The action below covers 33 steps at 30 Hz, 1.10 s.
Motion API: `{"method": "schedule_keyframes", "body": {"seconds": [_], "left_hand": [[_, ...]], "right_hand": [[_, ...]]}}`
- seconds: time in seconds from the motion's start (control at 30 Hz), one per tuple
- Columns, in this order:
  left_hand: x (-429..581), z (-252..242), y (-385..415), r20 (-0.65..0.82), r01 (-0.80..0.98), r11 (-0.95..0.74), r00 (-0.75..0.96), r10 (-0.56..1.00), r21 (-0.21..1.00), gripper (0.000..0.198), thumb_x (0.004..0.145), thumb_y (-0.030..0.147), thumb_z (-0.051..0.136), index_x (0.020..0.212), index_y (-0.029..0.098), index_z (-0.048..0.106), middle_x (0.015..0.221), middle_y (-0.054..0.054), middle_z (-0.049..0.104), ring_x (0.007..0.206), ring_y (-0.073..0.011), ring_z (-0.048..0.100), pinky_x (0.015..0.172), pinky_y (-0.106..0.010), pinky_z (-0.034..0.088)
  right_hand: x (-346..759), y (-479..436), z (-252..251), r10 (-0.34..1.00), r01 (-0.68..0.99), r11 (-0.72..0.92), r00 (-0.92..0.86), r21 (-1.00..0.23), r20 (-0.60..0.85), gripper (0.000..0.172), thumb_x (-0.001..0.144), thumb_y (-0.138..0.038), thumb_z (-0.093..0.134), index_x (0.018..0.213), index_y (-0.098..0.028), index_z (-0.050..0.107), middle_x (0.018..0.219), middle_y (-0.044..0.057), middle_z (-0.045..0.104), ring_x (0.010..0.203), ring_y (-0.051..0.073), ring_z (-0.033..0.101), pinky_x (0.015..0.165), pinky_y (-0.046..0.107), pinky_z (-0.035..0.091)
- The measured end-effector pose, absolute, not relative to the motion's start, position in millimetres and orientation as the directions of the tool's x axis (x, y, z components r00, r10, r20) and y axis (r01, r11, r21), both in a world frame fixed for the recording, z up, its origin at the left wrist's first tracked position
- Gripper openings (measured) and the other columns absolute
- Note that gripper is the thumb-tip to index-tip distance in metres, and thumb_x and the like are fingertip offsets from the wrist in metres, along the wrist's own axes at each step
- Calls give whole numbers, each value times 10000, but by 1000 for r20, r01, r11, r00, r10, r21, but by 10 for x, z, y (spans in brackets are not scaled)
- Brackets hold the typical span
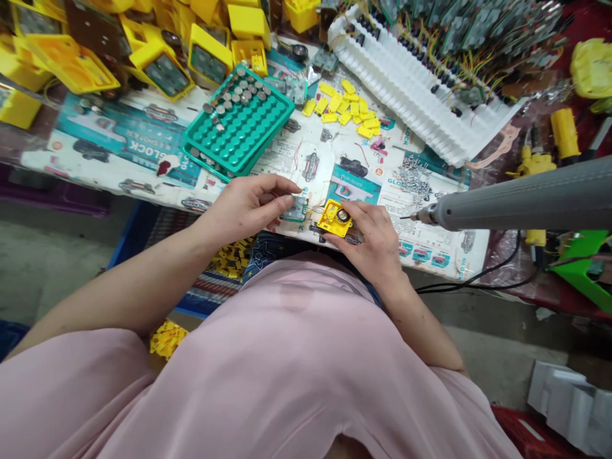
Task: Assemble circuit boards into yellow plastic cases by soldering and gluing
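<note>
My right hand (375, 239) grips a small open yellow plastic housing (328, 220) by its right side, near the table's front edge. Inside the housing sits a round dark part with a shiny centre (342, 215). Thin wires run from the housing to a small green circuit board (300, 208) on its left. My left hand (253, 203) has its thumb and fingers closed at the board's upper left edge; the fingers partly hide the board.
Beyond my left hand is a green tray (210, 137) with several silver button cells. Yellow pieces (347, 108) lie behind my hands, and screws (415, 178) to the right. A grey electric screwdriver (516, 197) juts in from the right. White foam (396, 83) holds wired parts; yellow housings (205, 54) crowd the back left.
</note>
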State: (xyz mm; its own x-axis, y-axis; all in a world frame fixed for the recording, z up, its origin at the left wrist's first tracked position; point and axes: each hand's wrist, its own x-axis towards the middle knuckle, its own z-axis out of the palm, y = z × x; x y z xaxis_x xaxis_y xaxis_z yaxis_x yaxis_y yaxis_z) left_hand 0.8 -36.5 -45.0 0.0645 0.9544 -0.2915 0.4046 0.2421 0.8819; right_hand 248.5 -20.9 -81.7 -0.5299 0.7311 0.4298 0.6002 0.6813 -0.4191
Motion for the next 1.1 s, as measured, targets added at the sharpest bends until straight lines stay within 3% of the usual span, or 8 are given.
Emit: {"method": "schedule_keyframes", "body": {"seconds": [0.13, 0.23, 0.33, 0.47, 0.77, 1.0, 1.1], "left_hand": [[-22, -449, -374, -151, 575, 49, 132, 980, 817, 342, 897, 389, 533, 1063, 158, 723, 875, -52, 731, 751, -154, 675, 695, -267, 574], [17, -406, -374, 130, 760, -255, 222, 966, 598, 297, 934, 325, 505, 1025, 187, 752, 1173, -100, 711, 1010, -204, 671, 929, -358, 543], [163, -354, -323, 277, 790, -438, 347, 896, 429, 277, 960, 309, 505, 1003, 211, 760, 1153, -89, 711, 1002, -205, 657, 936, -377, 523], [443, -304, -186, 172, 764, -554, 529, 831, 329, 268, 959, 284, 498, 998, 206, 751, 975, -63, 721, 934, -205, 654, 818, -343, 524], [687, -150, -55, -58, 789, -612, 614, 787, 46, 201, 941, 203, 483, 970, 140, 672, 971, -103, 691, 1042, -289, 638, 772, -379, 496], [681, -164, -89, -50, 788, -607, 614, 788, 102, 169, 951, 188, 512, 1010, 167, 669, 1081, -91, 687, 1083, -279, 634, 791, -376, 497], [674, -184, -81, -35, 783, -620, 621, 783, 42, 159, 934, 199, 529, 992, 193, 678, 1041, -84, 699, 1036, -270, 640, 726, -370, 493]], "right_hand": [[2484, -222, -794, 736, 596, 677, -527, -433, 425, 557, 875, -467, 683, 1354, -219, 540, 1165, 105, 704, 1058, 260, 648, 915, 420, 550], [2515, -236, -751, 735, 580, 678, -551, -451, 396, 738, 876, -488, 672, 1494, -213, 376, 1273, 128, 669, 1123, 271, 632, 949, 431, 544], [2543, -245, -716, 762, 594, 646, -540, -479, 358, 849, 885, -466, 670, 1572, -257, 217, 1244, 94, 688, 1070, 262, 645, 931, 427, 551], [2534, -249, -732, 780, 601, 625, -503, -498, 372, 854, 902, -441, 659, 1584, -305, 163, 1158, 49, 714, 1011, 236, 661, 900, 393, 557], [2518, -237, -788, 794, 634, 607, -490, -479, 358, 811, 942, -486, 579, 1587, -307, 122, 1077, 45, 705, 963, 225, 659, 864, 377, 555], [2508, -235, -791, 796, 638, 606, -495, -475, 350, 792, 954, -471, 560, 1585, -296, 116, 1099, 65, 694, 975, 241, 651, 876, 399, 546], [2505, -238, -785, 797, 647, 604, -499, -466, 340, 772, 957, -471, 552, 1579, -296, 131, 1096, 67, 689, 972, 242, 648, 874, 397, 541]]}}
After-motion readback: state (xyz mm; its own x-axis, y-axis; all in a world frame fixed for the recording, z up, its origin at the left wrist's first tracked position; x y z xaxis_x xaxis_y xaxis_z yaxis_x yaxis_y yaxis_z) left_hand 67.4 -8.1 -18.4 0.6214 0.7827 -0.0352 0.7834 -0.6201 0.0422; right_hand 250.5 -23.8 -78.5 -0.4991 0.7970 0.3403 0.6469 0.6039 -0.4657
